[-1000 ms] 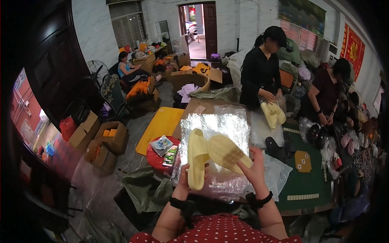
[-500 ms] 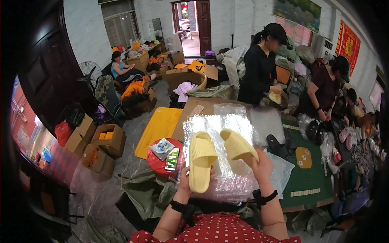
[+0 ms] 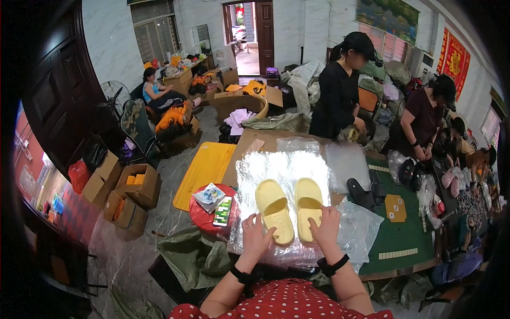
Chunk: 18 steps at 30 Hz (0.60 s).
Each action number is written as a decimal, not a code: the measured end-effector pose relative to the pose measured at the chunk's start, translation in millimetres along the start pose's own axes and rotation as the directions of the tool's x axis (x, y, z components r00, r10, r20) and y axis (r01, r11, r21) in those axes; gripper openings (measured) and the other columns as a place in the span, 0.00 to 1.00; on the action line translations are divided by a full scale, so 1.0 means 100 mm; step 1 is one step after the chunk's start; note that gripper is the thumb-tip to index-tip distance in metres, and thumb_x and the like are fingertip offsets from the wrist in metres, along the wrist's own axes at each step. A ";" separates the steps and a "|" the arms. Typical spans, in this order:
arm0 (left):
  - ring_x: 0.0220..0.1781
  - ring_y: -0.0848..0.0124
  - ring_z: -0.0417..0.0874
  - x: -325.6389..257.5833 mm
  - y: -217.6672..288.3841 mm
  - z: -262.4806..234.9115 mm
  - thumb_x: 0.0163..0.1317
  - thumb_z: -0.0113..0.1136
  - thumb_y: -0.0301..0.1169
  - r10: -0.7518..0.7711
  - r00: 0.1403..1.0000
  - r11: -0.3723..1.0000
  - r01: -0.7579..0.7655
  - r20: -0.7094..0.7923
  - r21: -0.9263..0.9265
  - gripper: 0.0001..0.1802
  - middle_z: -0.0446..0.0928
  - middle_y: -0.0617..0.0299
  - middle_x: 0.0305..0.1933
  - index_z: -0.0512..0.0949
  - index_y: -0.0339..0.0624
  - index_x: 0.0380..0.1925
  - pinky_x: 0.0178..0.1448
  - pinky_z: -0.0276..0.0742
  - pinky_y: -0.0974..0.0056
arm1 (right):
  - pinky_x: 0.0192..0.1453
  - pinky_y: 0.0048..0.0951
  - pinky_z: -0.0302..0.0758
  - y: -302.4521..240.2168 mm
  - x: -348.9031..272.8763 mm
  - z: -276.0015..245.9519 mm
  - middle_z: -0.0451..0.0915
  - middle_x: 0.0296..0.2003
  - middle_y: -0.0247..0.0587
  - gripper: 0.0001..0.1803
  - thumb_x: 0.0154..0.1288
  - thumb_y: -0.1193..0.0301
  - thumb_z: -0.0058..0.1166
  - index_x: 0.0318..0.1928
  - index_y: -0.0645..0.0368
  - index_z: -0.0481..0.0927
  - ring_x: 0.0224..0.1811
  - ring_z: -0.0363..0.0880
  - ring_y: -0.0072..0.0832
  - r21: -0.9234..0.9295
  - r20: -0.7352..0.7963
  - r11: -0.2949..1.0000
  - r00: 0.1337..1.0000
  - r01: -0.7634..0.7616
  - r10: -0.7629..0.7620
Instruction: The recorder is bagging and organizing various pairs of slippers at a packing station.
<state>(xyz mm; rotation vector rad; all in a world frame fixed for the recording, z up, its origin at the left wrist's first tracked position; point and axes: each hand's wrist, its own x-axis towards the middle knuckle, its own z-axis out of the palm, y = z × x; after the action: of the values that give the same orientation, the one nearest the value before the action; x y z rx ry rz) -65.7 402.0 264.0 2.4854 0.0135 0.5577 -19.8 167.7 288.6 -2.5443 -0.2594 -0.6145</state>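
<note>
A pair of pale yellow slide slippers lies side by side, toes pointing away from me, on a pile of clear plastic bags [image 3: 248, 183]. My left hand [image 3: 257, 238] is at the outer heel edge of the left slipper [image 3: 278, 222], its fingers spread and its thumb by the sole. At the outer side of the right slipper [image 3: 308, 215], my right hand [image 3: 325, 227] has its fingers stretched out, with the thumb against the heel part. Neither hand is wrapped round a slipper.
Left of the bags, a phone [image 3: 222, 211] and a small packet [image 3: 209, 197] rest on a red round stool [image 3: 200, 219]. Black slippers [image 3: 361, 192] lie on the green table [image 3: 396, 234] at right. Two co-workers stand beyond, another person sits far left. Cardboard boxes [image 3: 139, 183] stand on the floor.
Both slippers, held up and tilted in my hands before, are now down side by side on the plastic. My fingers have loosened from them.
</note>
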 end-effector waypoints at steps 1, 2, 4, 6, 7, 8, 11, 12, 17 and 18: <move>0.60 0.41 0.69 -0.01 -0.04 -0.01 0.57 0.64 0.45 -0.006 1.000 1.000 0.006 0.001 0.001 0.35 0.72 0.35 0.50 0.70 0.29 0.56 0.67 0.59 0.45 | 0.57 0.47 0.67 -0.02 0.06 0.02 0.71 0.46 0.55 0.31 0.55 0.61 0.64 0.55 0.65 0.72 0.52 0.68 0.53 0.001 0.005 1.000 1.000 0.002 -0.002; 0.62 0.39 0.66 -0.03 -0.10 -0.03 0.58 0.63 0.46 0.055 0.997 0.997 -0.058 0.046 0.055 0.35 0.72 0.35 0.53 0.70 0.29 0.56 0.68 0.59 0.46 | 0.54 0.45 0.70 -0.06 0.12 0.04 0.72 0.45 0.55 0.31 0.56 0.56 0.64 0.53 0.65 0.74 0.49 0.71 0.51 0.037 0.140 0.998 0.989 -0.060 0.054; 0.68 0.38 0.61 -0.10 -0.25 0.08 0.60 0.61 0.48 -0.025 0.980 0.999 0.015 0.196 0.052 0.35 0.69 0.38 0.62 0.70 0.34 0.59 0.72 0.56 0.45 | 0.46 0.43 0.76 -0.12 0.21 0.21 0.76 0.42 0.55 0.35 0.56 0.43 0.60 0.49 0.65 0.77 0.43 0.77 0.49 -0.059 0.294 0.997 0.953 -0.056 0.071; 0.69 0.38 0.60 -0.15 -0.26 0.17 0.60 0.60 0.48 -0.004 0.982 0.996 -0.013 0.189 0.088 0.34 0.68 0.39 0.64 0.70 0.37 0.61 0.72 0.55 0.44 | 0.46 0.43 0.76 -0.22 0.31 0.39 0.75 0.43 0.56 0.36 0.56 0.43 0.60 0.48 0.65 0.77 0.44 0.78 0.49 -0.103 0.325 0.994 0.942 -0.047 0.078; 0.70 0.38 0.60 -0.18 -0.27 0.21 0.60 0.60 0.48 0.024 0.982 0.991 -0.047 0.186 0.122 0.34 0.66 0.40 0.66 0.69 0.41 0.63 0.72 0.55 0.43 | 0.47 0.44 0.77 -0.27 0.36 0.47 0.75 0.43 0.56 0.37 0.55 0.42 0.60 0.47 0.66 0.76 0.45 0.78 0.49 -0.149 0.351 0.988 0.932 -0.041 0.092; 0.71 0.39 0.59 -0.19 -0.27 0.23 0.59 0.61 0.48 0.037 0.980 0.993 -0.057 0.194 0.100 0.36 0.66 0.41 0.66 0.67 0.47 0.66 0.72 0.54 0.43 | 0.48 0.44 0.77 -0.31 0.41 0.54 0.75 0.43 0.57 0.37 0.54 0.42 0.62 0.45 0.67 0.75 0.47 0.78 0.49 -0.107 0.359 0.994 0.932 -0.019 0.056; 0.70 0.38 0.59 -0.22 -0.29 0.24 0.61 0.59 0.49 0.055 0.972 0.989 -0.084 0.228 0.118 0.35 0.64 0.42 0.68 0.66 0.47 0.66 0.71 0.58 0.43 | 0.48 0.44 0.77 -0.34 0.50 0.77 0.75 0.45 0.58 0.35 0.54 0.44 0.63 0.44 0.66 0.75 0.48 0.77 0.49 -0.095 0.433 0.995 0.899 -0.026 0.065; 0.71 0.39 0.59 -0.24 -0.31 0.23 0.60 0.60 0.51 0.052 0.973 0.990 -0.080 0.224 0.118 0.37 0.64 0.43 0.69 0.66 0.48 0.66 0.71 0.58 0.44 | 0.47 0.46 0.78 -0.31 0.48 0.84 0.76 0.44 0.58 0.32 0.56 0.47 0.62 0.43 0.67 0.75 0.46 0.79 0.49 -0.079 0.382 0.997 0.924 -0.002 0.032; 0.72 0.42 0.58 -0.26 -0.42 0.14 0.55 0.64 0.51 0.101 0.948 0.984 -0.141 0.301 0.114 0.40 0.62 0.46 0.71 0.66 0.47 0.66 0.70 0.60 0.45 | 0.42 0.47 0.78 -0.09 0.49 1.01 0.79 0.35 0.59 0.24 0.62 0.53 0.57 0.38 0.66 0.77 0.37 0.81 0.51 -0.079 0.376 0.995 0.922 -0.068 0.093; 0.72 0.43 0.58 -0.25 -0.42 0.12 0.55 0.64 0.51 0.115 0.942 0.984 -0.153 0.316 0.096 0.40 0.61 0.46 0.71 0.66 0.47 0.65 0.71 0.60 0.45 | 0.42 0.47 0.78 -0.08 0.50 1.01 0.79 0.35 0.59 0.24 0.63 0.52 0.55 0.38 0.66 0.77 0.37 0.81 0.51 -0.101 0.374 0.992 0.921 -0.073 0.106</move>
<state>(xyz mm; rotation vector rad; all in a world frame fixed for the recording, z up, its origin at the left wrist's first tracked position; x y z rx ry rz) -79.4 427.3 222.3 2.6796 -0.2544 0.2196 60.2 230.0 237.9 -2.7261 -0.2516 -0.0931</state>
